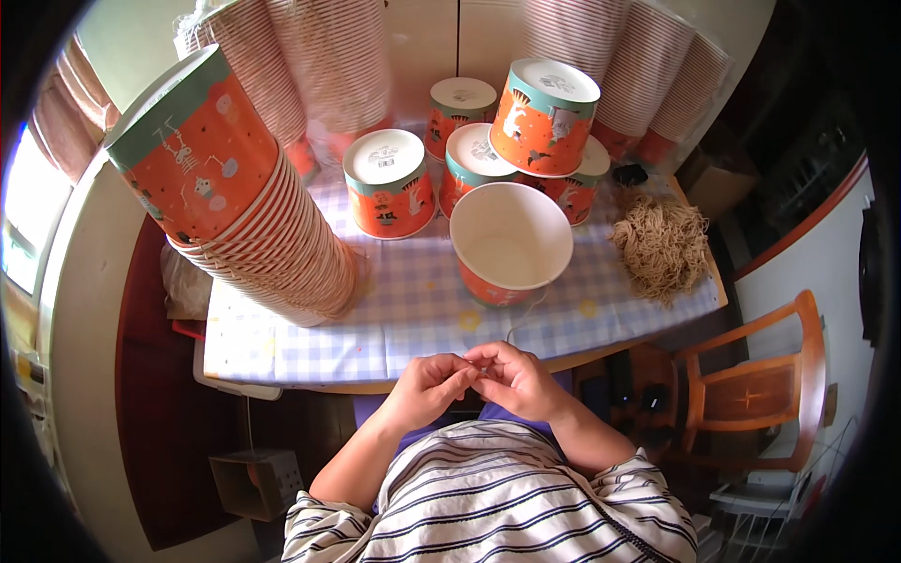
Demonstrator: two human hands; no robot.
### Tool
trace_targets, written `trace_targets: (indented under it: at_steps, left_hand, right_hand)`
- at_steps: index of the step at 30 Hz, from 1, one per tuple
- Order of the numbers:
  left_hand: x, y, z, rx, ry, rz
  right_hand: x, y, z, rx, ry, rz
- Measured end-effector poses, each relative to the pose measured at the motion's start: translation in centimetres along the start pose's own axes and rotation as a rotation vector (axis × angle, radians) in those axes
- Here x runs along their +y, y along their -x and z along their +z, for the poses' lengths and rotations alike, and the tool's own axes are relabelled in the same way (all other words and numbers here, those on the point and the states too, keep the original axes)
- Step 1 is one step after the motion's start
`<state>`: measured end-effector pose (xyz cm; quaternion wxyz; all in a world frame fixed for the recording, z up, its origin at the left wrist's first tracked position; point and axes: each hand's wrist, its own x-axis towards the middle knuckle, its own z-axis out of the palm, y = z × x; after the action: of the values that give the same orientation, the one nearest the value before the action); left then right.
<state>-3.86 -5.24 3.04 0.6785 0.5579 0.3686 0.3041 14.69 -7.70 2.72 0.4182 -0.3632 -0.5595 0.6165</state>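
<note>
In the head view, I saw the left hand (435, 387) and right hand (519, 382) meeting at the near edge of the bench (399, 324), fingertips pinched together, though I couldn't tell on what. Just beyond, a thin cord (510, 334) trailed from the open tub (511, 220), with a tan string bundle (662, 249) to the right.

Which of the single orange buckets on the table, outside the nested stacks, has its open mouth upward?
The front centre bucket: its white inside is visible. The other single buckets stand upside down, showing closed pale bottoms.
</note>
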Motion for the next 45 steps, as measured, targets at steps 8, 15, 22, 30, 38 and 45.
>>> trace_targets:
  at_steps: [8, 15, 22, 30, 38, 45]
  left_hand:
    - [0.7, 0.5, -0.3, 0.076, -0.168, 0.029]
    - [2.1, 0.7, -0.1, 0.107, -0.472, 0.153]
    - [3.3, 0.3, -0.7, 0.017, -0.693, 0.564]
    - [5.9, -0.5, -0.7, 0.018, -0.777, 0.745]
    - [10.7, -6.8, -2.1, -0.088, -0.684, 0.550]
    - [7.8, -19.4, -6.6, 0.382, -1.059, 0.564]
  right_hand:
    - [-1.4, -0.4, 0.0, 0.153, 0.503, -0.201]
    - [-2.1, -0.6, 0.1, 0.167, 0.784, -0.443]
    - [-3.4, -0.5, -0.3, 0.119, 0.939, -0.647]
    - [-6.2, -0.7, -0.9, 0.108, 1.054, -0.788]
    - [-9.7, -3.2, -4.5, 0.239, 0.946, -0.691]
    - [-15.5, -9.4, -9.1, 0.365, 0.546, -0.378]
